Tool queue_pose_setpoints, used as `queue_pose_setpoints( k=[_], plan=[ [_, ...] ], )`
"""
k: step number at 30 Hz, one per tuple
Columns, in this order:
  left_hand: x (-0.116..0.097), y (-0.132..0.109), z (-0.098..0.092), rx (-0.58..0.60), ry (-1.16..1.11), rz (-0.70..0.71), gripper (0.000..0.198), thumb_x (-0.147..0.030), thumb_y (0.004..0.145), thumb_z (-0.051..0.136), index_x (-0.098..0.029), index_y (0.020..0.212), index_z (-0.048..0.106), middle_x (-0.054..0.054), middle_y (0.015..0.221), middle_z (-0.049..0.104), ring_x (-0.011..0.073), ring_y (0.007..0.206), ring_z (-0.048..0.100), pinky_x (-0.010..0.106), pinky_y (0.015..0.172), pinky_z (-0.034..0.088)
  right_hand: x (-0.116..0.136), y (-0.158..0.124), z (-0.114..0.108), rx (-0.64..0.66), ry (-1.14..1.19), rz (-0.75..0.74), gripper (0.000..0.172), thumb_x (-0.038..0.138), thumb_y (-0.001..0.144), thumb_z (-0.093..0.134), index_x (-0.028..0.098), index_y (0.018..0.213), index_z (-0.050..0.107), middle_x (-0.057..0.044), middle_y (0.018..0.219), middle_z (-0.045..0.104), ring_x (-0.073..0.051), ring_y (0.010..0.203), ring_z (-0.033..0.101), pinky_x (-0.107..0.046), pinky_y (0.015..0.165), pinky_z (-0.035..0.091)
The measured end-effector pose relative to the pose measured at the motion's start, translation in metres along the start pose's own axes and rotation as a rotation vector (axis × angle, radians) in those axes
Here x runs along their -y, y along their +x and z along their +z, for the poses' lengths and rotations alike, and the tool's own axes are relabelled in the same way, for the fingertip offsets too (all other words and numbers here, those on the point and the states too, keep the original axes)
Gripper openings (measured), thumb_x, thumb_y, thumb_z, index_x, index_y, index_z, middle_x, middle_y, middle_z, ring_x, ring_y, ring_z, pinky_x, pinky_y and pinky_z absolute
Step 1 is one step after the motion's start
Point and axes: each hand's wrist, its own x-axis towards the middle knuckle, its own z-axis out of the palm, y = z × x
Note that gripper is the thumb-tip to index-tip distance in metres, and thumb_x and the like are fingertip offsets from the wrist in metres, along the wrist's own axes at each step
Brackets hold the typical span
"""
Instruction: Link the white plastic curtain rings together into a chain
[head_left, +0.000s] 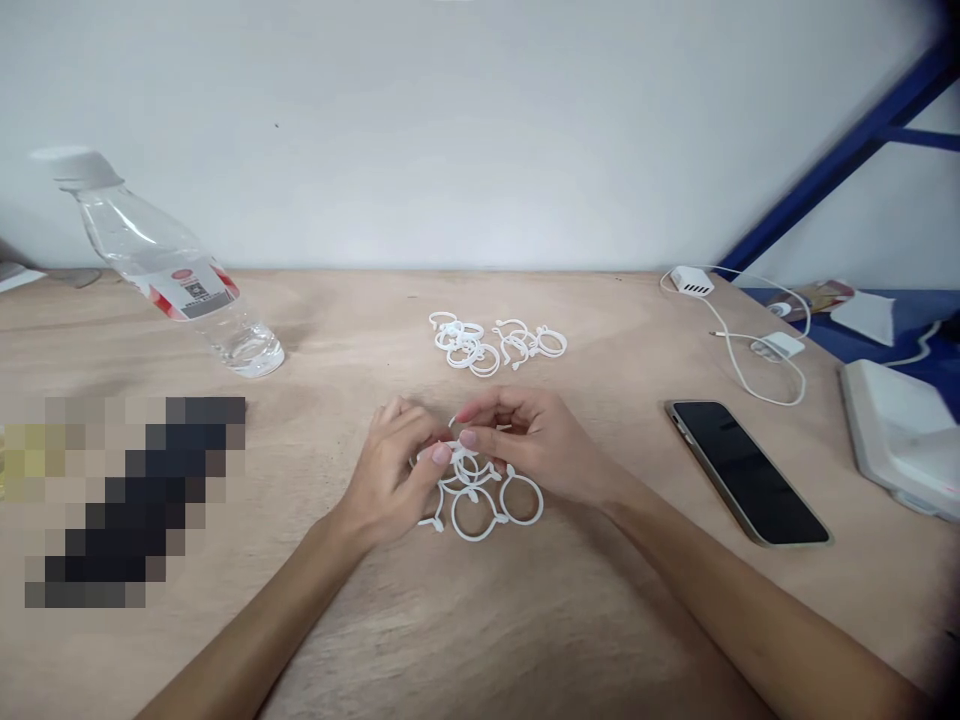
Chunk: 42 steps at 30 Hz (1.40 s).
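My left hand [394, 470] and my right hand [541, 440] meet over the middle of the table, both with fingers pinched. Between their fingertips is a white plastic ring [459, 446], partly covered by the fingers. Below and around the fingertips lies a loose group of similar white rings [474, 513] with small clasp-like tabs. Some of these are hidden beneath my hands. Farther back, a second pile of white rings [484, 360] rests on the table; a few of them are open at the clasp.
At left stands a clear bottle [191, 275] with a white cap, near a blurred dark object [142, 500]. A phone [746, 470] lies at right, with a white charger and cable [691, 281] behind it. A white device [900, 430] sits at the right edge.
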Motion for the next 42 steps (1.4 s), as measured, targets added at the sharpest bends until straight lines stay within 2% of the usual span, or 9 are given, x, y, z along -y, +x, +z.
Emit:
queue_pose_setpoints(
  k=[4,12,20,22,27,31,35,38,42],
  plan=[
    [-0.001,0.0,0.001,0.11,-0.03,0.064,0.06,-0.059,0.093,0.017,-0.019,0.071,0.056,0.003,0.065,0.053,0.0194,0.069,0.042,0.037,0.07,0.037,0.0,0.002,0.002,-0.018,0.054,0.015,0.021,0.034,0.073,0.071,0.017,0.084,0.065,0.003,0.065,0.061,-0.007,0.052,0.053,-0.02,0.048,0.043],
    [0.003,0.001,0.002,-0.021,-0.06,-0.035,0.057,-0.064,0.091,0.015,-0.022,0.056,0.031,0.0,0.054,0.037,0.0177,0.059,0.037,0.034,0.057,0.034,-0.003,0.003,0.0,-0.003,0.018,0.087,0.033,0.046,0.08,0.06,0.015,0.072,0.065,0.002,0.061,0.057,-0.007,0.051,0.048,-0.021,0.046,0.038],
    [0.006,0.002,0.005,-0.015,-0.049,-0.012,0.056,-0.064,0.091,0.015,-0.022,0.056,0.029,-0.001,0.054,0.036,0.017,0.059,0.036,0.033,0.058,0.034,-0.017,0.002,0.004,0.006,0.037,0.054,0.027,0.042,0.076,0.066,0.016,0.071,0.062,0.003,0.06,0.057,-0.008,0.052,0.047,-0.022,0.05,0.038],
    [0.007,0.002,0.005,0.002,-0.014,-0.009,0.056,-0.059,0.093,0.017,-0.021,0.058,0.038,0.0,0.056,0.04,0.0173,0.062,0.038,0.034,0.063,0.037,-0.02,0.006,-0.003,-0.055,-0.082,0.017,0.028,0.043,0.08,0.061,0.016,0.072,0.063,0.001,0.062,0.06,-0.01,0.055,0.051,-0.023,0.053,0.04],
    [0.002,0.002,0.005,0.069,0.077,0.039,0.029,-0.043,0.089,0.047,-0.019,0.086,0.063,0.004,0.075,0.057,0.0191,0.076,0.046,0.035,0.074,0.042,-0.035,0.025,-0.035,-0.46,-0.694,-0.134,0.024,0.035,0.081,0.057,0.017,0.092,0.07,-0.004,0.078,0.067,-0.017,0.07,0.059,-0.031,0.071,0.045],
    [-0.003,-0.002,0.004,0.052,0.104,0.072,0.038,-0.041,0.079,0.063,-0.02,0.11,0.065,0.009,0.098,0.059,0.0225,0.09,0.047,0.038,0.082,0.044,-0.045,0.039,-0.047,-0.461,-0.954,-0.116,0.038,0.034,0.081,0.055,0.016,0.113,0.064,-0.006,0.081,0.065,-0.02,0.076,0.058,-0.034,0.074,0.045],
    [-0.005,-0.004,0.003,0.043,0.079,0.052,0.044,-0.043,0.077,0.065,-0.023,0.116,0.063,0.01,0.106,0.056,0.0242,0.096,0.048,0.043,0.086,0.044,-0.049,0.042,-0.049,-0.512,-1.075,-0.037,0.041,0.036,0.083,0.052,0.018,0.119,0.061,-0.008,0.089,0.065,-0.022,0.082,0.059,-0.036,0.076,0.044],
    [-0.005,-0.003,0.003,0.045,0.056,0.035,0.04,-0.042,0.079,0.063,-0.022,0.114,0.064,0.01,0.105,0.056,0.0245,0.098,0.048,0.043,0.088,0.044,-0.051,0.041,-0.054,-0.464,-1.116,0.014,0.036,0.036,0.085,0.05,0.018,0.112,0.064,-0.01,0.092,0.066,-0.023,0.082,0.059,-0.035,0.074,0.044],
    [-0.005,-0.002,0.002,0.014,0.028,0.02,0.032,-0.038,0.084,0.059,-0.022,0.111,0.065,0.009,0.103,0.058,0.0234,0.098,0.049,0.041,0.088,0.044,-0.052,0.038,-0.059,-0.403,-1.092,-0.052,0.022,0.028,0.084,0.05,0.017,0.089,0.068,-0.009,0.086,0.067,-0.021,0.08,0.058,-0.034,0.076,0.043]
  ],
)
